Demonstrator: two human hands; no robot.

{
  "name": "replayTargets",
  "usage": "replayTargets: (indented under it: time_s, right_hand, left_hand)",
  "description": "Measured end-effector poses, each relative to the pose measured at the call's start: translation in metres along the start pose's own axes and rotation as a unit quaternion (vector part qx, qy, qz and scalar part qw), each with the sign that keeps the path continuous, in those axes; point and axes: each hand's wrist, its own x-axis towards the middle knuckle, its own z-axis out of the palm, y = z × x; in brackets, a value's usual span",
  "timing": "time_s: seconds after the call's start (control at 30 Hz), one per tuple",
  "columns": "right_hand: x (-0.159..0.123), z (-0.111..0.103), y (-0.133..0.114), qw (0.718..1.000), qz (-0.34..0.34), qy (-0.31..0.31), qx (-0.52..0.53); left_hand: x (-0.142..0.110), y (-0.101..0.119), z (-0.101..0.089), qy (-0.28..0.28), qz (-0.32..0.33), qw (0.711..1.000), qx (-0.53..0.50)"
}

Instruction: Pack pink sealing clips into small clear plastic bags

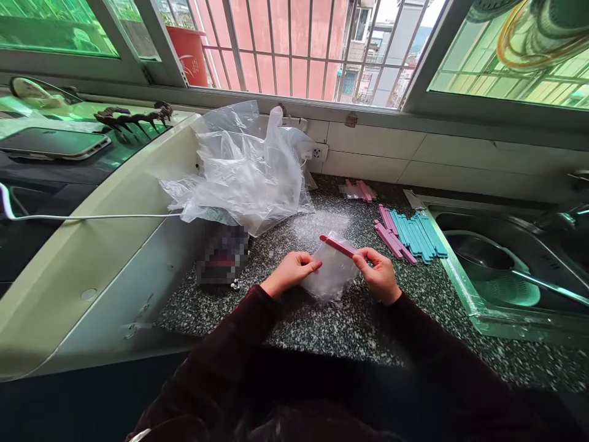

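My left hand [291, 272] pinches the left edge of a small clear plastic bag [329, 279] between thumb and fingers. In my right hand [381, 274] is a flat dark red stick [340, 245] with a rounded end, gripped at its right end. The stick slants across the top of the bag, its far tip pointing up and left; whether it lies inside or over the bag I cannot tell. To the right of my right hand lie several pink sticks [393, 236] beside a row of several turquoise sticks [418, 235], flat on the speckled counter [285, 325].
A heap of large clear plastic bags [257, 169] covers the back left. Behind the turquoise sticks lies a small packet of pink sticks [361, 190]. A metal sink [478, 307] holding a pan [478, 255] is at right. A white appliance [115, 270] with a cable borders the left.
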Motion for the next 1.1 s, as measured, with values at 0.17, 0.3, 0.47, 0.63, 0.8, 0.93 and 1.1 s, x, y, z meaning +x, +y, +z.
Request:
replayTargets:
  time_s: [0.17,0.3,0.47,0.63,0.8,0.93,1.1]
  right_hand:
    - [0.001,-0.001,0.003,0.999,0.001,0.038,0.001]
    - [0.001,-0.001,0.005,0.999,0.003,0.054,0.002]
    - [0.002,-0.001,0.005,1.0,-0.001,0.013,0.002]
    - [0.0,0.006,0.003,0.999,-0.02,-0.046,-0.003]
    - [-0.002,0.01,0.002,0.996,0.004,-0.086,0.015]
    - [-0.001,0.01,0.004,0.983,0.053,-0.154,0.083]
    - [-0.004,0.016,0.006,0.978,0.05,-0.196,0.043]
  left_hand:
    - [0.0,0.0,0.0,-0.019,-0.023,1.0,-0.007]
    - [0.0,-0.002,0.001,-0.043,-0.038,0.998,-0.02]
    - [0.001,-0.001,0.002,0.028,-0.016,0.999,-0.006]
    - [0.002,0.004,0.0,0.128,0.068,0.989,-0.008]
    - [0.0,0.005,0.001,0.086,0.081,0.992,-0.046]
    - [0.0,0.004,0.001,0.103,0.062,0.985,-0.126]
    - [0.001,0.003,-0.001,0.142,0.075,0.972,-0.169]
